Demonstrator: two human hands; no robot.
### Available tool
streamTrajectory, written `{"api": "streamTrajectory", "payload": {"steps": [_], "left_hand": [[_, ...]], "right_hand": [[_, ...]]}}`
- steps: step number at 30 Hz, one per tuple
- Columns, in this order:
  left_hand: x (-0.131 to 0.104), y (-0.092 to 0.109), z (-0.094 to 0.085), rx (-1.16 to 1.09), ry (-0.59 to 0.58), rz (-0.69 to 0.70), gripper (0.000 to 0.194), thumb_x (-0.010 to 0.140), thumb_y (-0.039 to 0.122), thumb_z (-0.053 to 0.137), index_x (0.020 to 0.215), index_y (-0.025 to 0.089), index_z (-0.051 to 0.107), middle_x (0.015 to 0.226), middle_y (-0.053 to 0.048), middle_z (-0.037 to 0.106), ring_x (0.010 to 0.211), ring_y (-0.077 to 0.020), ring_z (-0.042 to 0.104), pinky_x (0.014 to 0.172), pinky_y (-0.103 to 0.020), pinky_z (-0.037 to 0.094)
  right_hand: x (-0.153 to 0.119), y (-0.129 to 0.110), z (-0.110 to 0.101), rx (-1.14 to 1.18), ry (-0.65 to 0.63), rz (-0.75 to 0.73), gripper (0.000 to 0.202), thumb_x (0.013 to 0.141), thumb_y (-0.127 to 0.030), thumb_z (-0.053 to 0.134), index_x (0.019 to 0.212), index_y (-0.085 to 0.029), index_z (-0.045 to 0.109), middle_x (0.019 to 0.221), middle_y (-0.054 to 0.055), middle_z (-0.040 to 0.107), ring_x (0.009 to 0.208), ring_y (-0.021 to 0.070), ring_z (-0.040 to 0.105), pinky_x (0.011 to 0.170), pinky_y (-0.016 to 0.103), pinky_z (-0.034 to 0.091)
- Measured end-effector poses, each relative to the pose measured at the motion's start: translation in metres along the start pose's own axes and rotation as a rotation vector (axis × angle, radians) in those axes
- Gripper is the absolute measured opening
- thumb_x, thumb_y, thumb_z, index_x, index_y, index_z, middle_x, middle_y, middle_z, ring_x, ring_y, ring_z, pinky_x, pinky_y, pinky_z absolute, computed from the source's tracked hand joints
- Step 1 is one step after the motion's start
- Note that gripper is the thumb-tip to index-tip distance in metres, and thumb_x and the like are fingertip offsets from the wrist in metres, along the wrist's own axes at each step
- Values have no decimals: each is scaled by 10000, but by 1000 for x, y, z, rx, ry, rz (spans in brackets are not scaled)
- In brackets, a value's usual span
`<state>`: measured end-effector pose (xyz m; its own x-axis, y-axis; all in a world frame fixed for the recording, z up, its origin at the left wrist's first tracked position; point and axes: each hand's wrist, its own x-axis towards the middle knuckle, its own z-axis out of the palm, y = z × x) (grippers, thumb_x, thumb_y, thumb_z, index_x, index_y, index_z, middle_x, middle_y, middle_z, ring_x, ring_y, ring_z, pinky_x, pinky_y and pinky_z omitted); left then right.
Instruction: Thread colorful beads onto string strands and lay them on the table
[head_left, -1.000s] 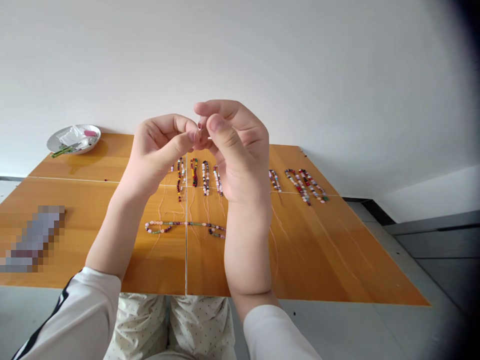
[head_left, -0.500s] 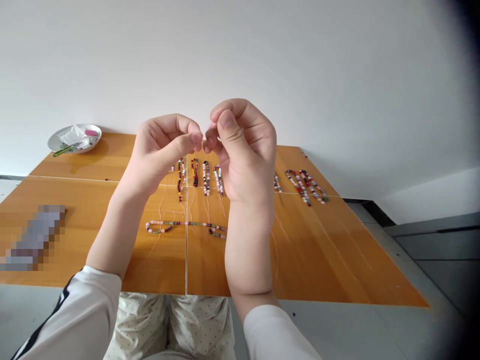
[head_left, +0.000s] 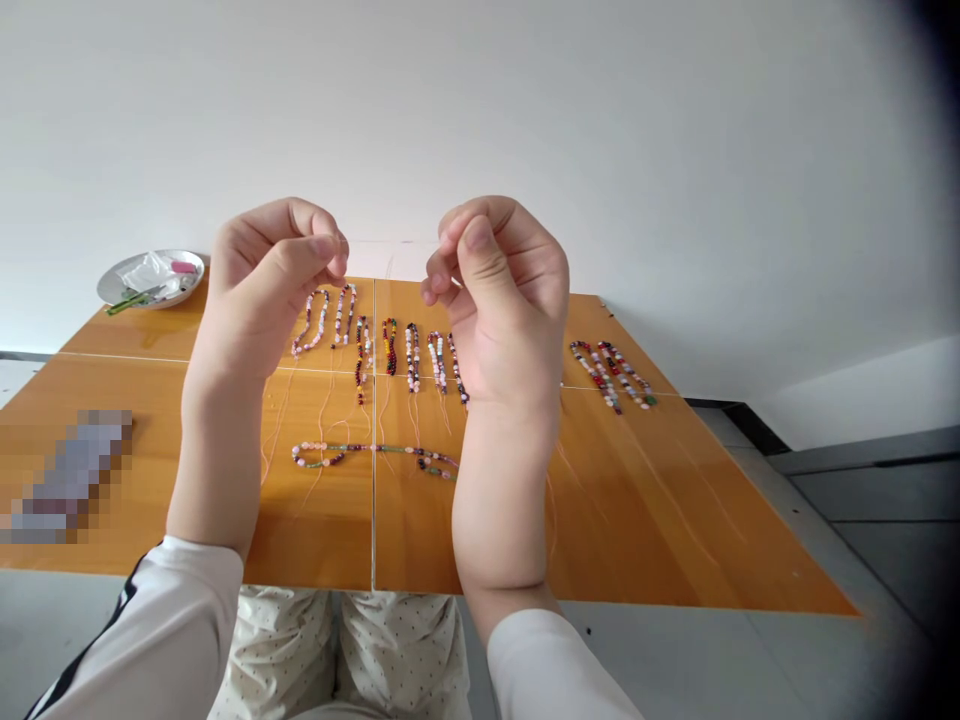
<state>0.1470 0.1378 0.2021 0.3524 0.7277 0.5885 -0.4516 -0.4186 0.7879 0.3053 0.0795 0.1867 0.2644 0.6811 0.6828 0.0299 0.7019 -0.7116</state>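
Note:
A thin, pale thread (head_left: 394, 241) runs nearly level between my two raised hands, with a small knot-like spot near its middle. My left hand (head_left: 266, 270) pinches one end between thumb and forefinger. The other end is pinched by my right hand (head_left: 502, 280), whose lower fingers curl loosely. Both hands are held above the table, in front of the wall. Below them lies a string of mixed beads (head_left: 375, 447) in a winding line. Behind it several looped bead strands (head_left: 413, 357) lie in a row, some partly hidden by my hands.
The orange wooden table (head_left: 630, 520) has seams across it. A plate (head_left: 112, 285) at the back left holds plastic wrapping, a pink item and a green-handled tool. A blurred-out object (head_left: 75, 470) lies at the left. Two bead strands (head_left: 611, 375) lie at the right, with loose threads nearby.
My left hand has moved left, away from my right hand, which shifted slightly right. The thread now stretches across the wider gap, and more bead strands show behind.

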Motion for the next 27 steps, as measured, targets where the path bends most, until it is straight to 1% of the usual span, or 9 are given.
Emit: {"api": "streamTrajectory", "payload": {"steps": [6, 10, 12, 14, 17, 19, 23, 25, 27], "left_hand": [[-1, 2, 4, -91, -26, -15, 115, 761, 139, 655, 652, 175, 658, 694, -34, 612, 664, -119, 575, 624, -254, 477], [-3, -1, 10, -137, -57, -19, 125, 793, 171, 665, 668, 171, 658, 766, -31, 652, 651, -94, 582, 628, -231, 483], [-3, -3, 12, -135, -78, -18, 124, 819, 172, 653, 695, 167, 665, 767, -26, 656, 631, -81, 582, 610, -218, 469], [-5, -3, 15, -136, -75, -29, 137, 848, 158, 622, 714, 162, 649, 757, -22, 656, 622, -78, 590, 600, -213, 466], [-6, -1, 18, -141, -54, -27, 151, 901, 142, 550, 758, 174, 589, 714, -9, 653, 613, -91, 615, 607, -223, 490], [-7, 0, 19, -135, -34, -10, 149, 927, 140, 507, 794, 189, 553, 693, 4, 654, 590, -100, 627, 588, -231, 498], [-6, -4, 19, -138, -10, 39, 146, 933, 144, 487, 810, 208, 532, 685, 19, 664, 535, -108, 628, 525, -237, 483], [-5, -6, 19, -167, -4, 66, 140, 929, 158, 508, 804, 213, 534, 665, 20, 661, 501, -108, 612, 496, -238, 469], [-5, -6, 20, -184, 5, 68, 141, 930, 176, 527, 797, 219, 534, 652, 18, 654, 470, -110, 593, 470, -243, 454]], "right_hand": [[-1, -1, 1, 84, -3, 26, 227, 886, -402, 682, 742, -245, 603, 788, 2, 543, 589, 109, 429, 561, 285, 409], [-1, 0, 2, 89, -13, 45, 205, 886, -388, 682, 765, -242, 607, 814, -5, 558, 606, 99, 443, 581, 268, 427], [-2, 0, 3, 111, -15, 47, 207, 880, -395, 693, 780, -234, 612, 795, -10, 551, 625, 92, 471, 602, 252, 451], [-3, -1, 4, 140, -29, 86, 212, 891, -406, 685, 810, -227, 603, 787, -13, 541, 659, 88, 528, 632, 237, 494], [-5, -3, 6, 161, -45, 161, 219, 911, -419, 657, 848, -235, 557, 854, -15, 519, 717, 86, 601, 654, 229, 567], [-6, -5, 7, 160, -43, 184, 226, 907, -429, 657, 860, -242, 538, 914, -15, 506, 728, 78, 603, 616, 206, 578], [-8, -8, 10, 161, -66, 164, 205, 899, -406, 667, 871, -238, 554, 929, -5, 483, 725, 86, 571, 469, 168, 522], [-10, -11, 12, 131, -58, 139, 176, 929, -374, 635, 861, -233, 556, 928, -3, 472, 716, 84, 567, 466, 176, 521], [-11, -13, 13, 91, -51, 144, 188, 950, -390, 609, 856, -238, 550, 946, -7, 475, 678, 71, 572, 470, 186, 513]]}}
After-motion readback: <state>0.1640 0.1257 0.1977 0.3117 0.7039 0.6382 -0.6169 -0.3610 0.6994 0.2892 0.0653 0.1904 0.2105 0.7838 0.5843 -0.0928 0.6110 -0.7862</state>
